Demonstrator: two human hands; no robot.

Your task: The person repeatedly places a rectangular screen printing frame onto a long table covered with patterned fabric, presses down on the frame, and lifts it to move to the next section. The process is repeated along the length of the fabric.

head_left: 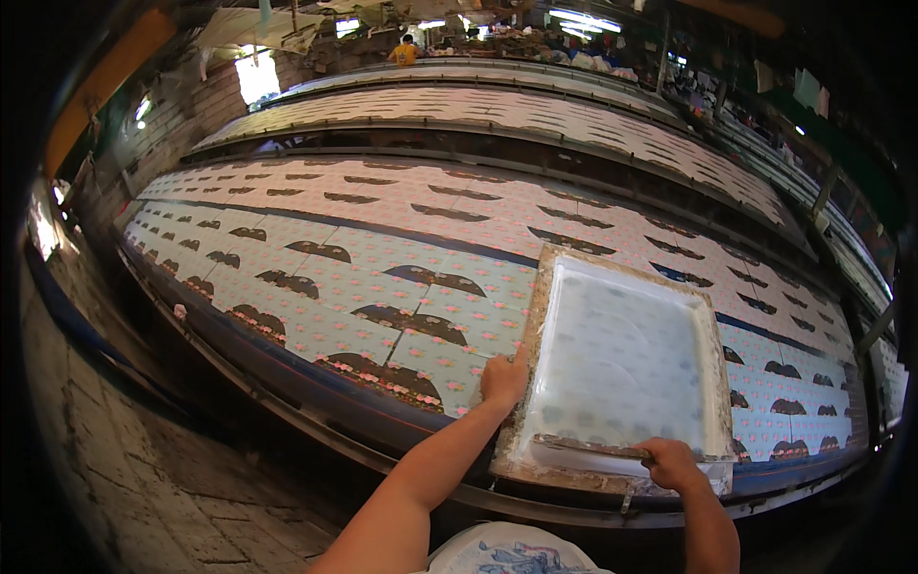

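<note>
A wooden-edged screen printing frame [540, 320] lies on a long table over pale printed fabric [368, 277]. Whitish, translucent mesh [622, 354] fills it, with dark shapes showing faintly through. My left hand [505, 381] is closed at the frame's left edge, with the fingertips partly hidden. At the near end of the screen, my right hand [672, 466] grips the right end of a long, thin squeegee [583, 447]. The squeegee lies across the mesh, roughly parallel to the frame's near side.
Pink fabric [382, 182] with dark curved patches runs along the table's far half. More long printing tables [459, 100] stand beyond. A person in a yellow top [405, 52] is at the far back. Along the near side runs a table rail [287, 383], above a paved floor [182, 478].
</note>
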